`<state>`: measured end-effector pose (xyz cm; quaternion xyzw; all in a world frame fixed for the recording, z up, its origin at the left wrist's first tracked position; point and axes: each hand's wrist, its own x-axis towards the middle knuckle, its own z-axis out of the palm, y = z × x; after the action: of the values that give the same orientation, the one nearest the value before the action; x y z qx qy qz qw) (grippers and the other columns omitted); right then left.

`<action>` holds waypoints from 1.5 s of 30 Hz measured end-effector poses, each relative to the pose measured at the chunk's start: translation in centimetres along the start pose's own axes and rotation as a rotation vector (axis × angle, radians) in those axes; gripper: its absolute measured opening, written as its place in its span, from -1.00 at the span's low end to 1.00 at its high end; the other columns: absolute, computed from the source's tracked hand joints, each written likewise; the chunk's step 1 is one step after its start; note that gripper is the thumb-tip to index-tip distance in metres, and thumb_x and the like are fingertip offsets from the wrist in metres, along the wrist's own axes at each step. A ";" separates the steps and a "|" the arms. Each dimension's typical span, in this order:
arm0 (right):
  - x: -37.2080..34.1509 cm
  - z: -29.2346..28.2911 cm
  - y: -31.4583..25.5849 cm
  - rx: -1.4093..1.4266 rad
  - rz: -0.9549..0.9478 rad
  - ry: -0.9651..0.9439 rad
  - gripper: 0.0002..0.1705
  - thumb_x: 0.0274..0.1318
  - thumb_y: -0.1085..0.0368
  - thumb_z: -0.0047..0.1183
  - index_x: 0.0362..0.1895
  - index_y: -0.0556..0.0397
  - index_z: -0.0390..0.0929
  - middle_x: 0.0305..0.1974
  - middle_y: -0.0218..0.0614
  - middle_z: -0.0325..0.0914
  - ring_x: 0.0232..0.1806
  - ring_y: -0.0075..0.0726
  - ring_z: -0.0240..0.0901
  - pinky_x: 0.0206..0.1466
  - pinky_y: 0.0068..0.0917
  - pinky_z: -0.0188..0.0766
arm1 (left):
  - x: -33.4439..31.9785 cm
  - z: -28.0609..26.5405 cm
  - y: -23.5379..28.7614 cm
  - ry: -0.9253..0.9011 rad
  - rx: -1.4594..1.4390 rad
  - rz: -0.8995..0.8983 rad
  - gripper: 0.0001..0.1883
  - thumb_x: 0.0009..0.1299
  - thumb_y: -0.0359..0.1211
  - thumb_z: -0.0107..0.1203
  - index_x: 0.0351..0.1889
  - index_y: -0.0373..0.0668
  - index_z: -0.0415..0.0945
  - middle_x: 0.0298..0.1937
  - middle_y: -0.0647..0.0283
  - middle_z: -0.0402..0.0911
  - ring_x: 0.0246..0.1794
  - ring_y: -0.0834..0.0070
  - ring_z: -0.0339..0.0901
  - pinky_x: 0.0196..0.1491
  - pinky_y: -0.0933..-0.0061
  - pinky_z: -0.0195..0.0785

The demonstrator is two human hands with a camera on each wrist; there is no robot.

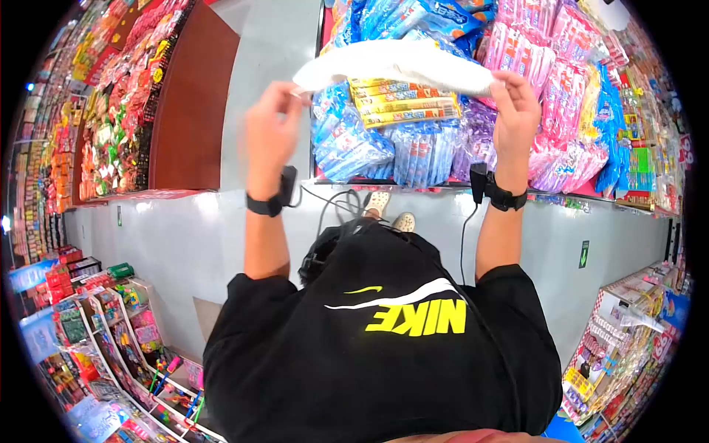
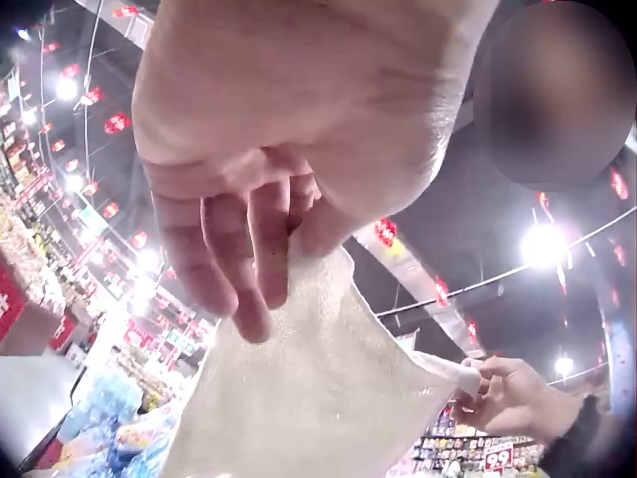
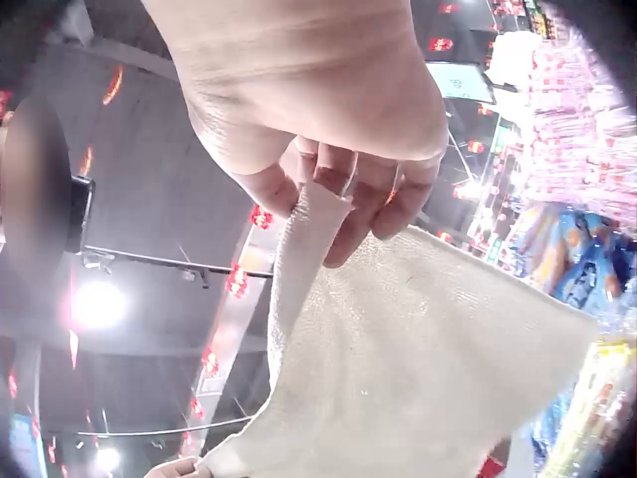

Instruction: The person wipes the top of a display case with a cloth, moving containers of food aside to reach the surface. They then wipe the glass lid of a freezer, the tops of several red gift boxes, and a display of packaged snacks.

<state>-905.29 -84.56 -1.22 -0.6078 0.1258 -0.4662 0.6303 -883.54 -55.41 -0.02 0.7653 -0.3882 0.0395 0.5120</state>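
Note:
A white cloth (image 1: 399,63) is stretched between both hands above the display of packets. My left hand (image 1: 272,129) pinches one corner between thumb and fingers; in the left wrist view the cloth (image 2: 309,368) hangs from that pinch. At the opposite corner my right hand (image 1: 515,111) does the same, and a folded edge of the cloth (image 3: 418,349) shows under its thumb in the right wrist view. Beneath the cloth lie yellow packets (image 1: 405,103), with blue packets (image 1: 347,140) left of them and pink packets (image 1: 565,81) to the right.
A brown cabinet (image 1: 196,96) filled with wrapped goods stands at the left across a strip of grey floor (image 1: 258,44). Shelves (image 1: 111,325) line the lower left, another rack (image 1: 617,340) the lower right. Cables (image 1: 340,199) run from the wrist cameras.

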 end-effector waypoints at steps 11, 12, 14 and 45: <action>-6.0 -2.4 11.9 -1.012 0.197 -0.111 -0.26 0.09 0.26 0.30 0.38 0.17 0.43 0.28 0.06 0.52 0.33 0.07 0.46 0.41 -0.20 0.35 | -1.4 13.8 -13.0 -0.730 -0.016 -0.076 -0.70 0.41 -0.31 0.20 0.04 -0.23 0.60 -0.08 -0.06 0.71 -0.03 0.00 0.67 0.06 0.10 0.50; -5.3 -0.9 12.2 -1.017 0.188 -0.120 -0.26 0.09 0.26 0.30 0.38 0.17 0.43 0.28 0.06 0.52 0.33 0.07 0.46 0.41 -0.20 0.35 | -0.3 15.2 -13.0 -0.594 -0.029 0.001 -0.67 0.42 -0.28 0.18 0.06 -0.26 0.59 0.02 -0.09 0.68 0.06 -0.02 0.62 0.13 0.11 0.47; -3.3 1.9 13.3 -0.995 0.083 -0.377 -0.16 0.13 0.24 0.26 0.48 0.14 0.27 0.41 0.05 0.38 0.46 0.21 0.30 0.51 -0.11 0.22 | 2.5 18.4 -13.7 -0.446 -0.035 0.090 -0.65 0.44 -0.26 0.16 0.08 -0.29 0.58 0.12 -0.11 0.64 0.14 -0.04 0.58 0.20 0.13 0.44; -0.6 2.9 22.5 -1.485 -0.422 -0.551 -0.19 0.26 -0.15 0.08 0.47 0.01 0.35 0.57 -0.22 0.18 0.65 -0.10 -0.05 0.66 0.11 -0.23 | 1.8 28.2 -17.5 -0.076 0.408 0.089 -0.29 0.56 -0.06 -0.06 0.55 -0.30 0.16 0.62 -0.05 0.14 0.64 -0.07 -0.01 0.61 -0.09 -0.20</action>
<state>-893.73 -86.13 -20.65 -0.9704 0.1253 -0.2041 -0.0294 -880.74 -76.33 -25.71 0.8362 -0.4245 0.1112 0.3290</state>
